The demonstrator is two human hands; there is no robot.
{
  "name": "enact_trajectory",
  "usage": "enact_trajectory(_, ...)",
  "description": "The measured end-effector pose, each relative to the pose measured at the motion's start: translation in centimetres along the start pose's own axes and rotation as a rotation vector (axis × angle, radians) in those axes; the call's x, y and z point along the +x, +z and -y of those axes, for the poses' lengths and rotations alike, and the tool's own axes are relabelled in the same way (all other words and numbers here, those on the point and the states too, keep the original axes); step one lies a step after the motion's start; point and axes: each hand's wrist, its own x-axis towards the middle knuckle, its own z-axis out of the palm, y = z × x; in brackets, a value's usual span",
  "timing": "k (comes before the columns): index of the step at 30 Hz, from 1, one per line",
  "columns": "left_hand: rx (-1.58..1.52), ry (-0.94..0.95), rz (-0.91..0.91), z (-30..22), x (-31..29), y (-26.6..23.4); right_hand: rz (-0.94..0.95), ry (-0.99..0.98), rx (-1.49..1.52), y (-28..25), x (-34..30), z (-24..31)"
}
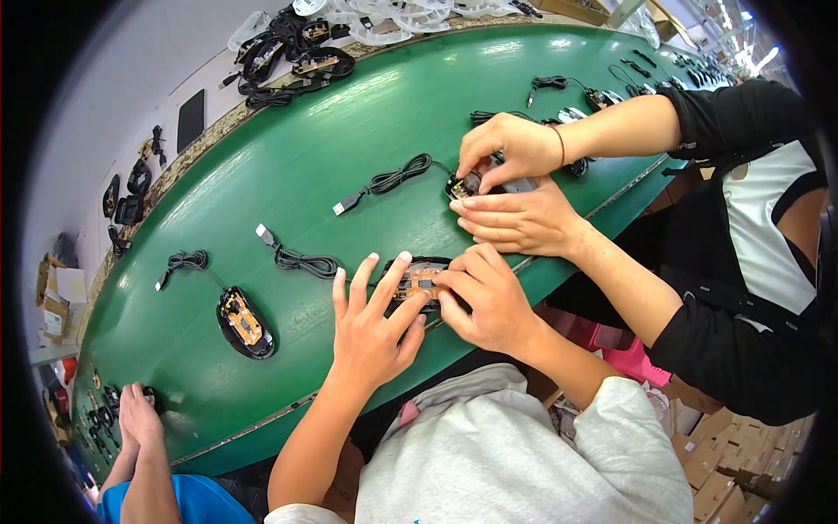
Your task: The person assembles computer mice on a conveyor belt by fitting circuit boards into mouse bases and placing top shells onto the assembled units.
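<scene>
An opened computer mouse [417,283], its orange circuit board bare in a black base, lies on the green belt in front of me. My left hand [371,327] is at its left side, outer fingers spread, index fingertip on the board and thumb by the near edge. From the right, my right hand [491,301] grips the same mouse, thumb and forefinger at the board's right end. Its fingers hide that end. A coiled black cable [301,262] with a white USB plug lies just left of the mouse.
Another opened mouse [244,323] lies to the left. At the right, a co-worker's hands [515,188] work on a mouse close to mine. Another person's hand [140,415] is at the lower left. Mouse parts [297,61] and a dark flat slab [190,120] lie along the far ledge.
</scene>
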Motion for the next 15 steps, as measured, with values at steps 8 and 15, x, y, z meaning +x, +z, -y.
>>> enact_trajectory(8,-0.042,0.026,-0.049,0.1,-0.4,0.1,0.249,0.034,-0.316,-0.6,1.7,1.2)
enact_trajectory(15,-0.058,0.041,-0.047,0.5,-0.5,0.4,0.222,0.032,-0.184,0.0,1.6,0.2)
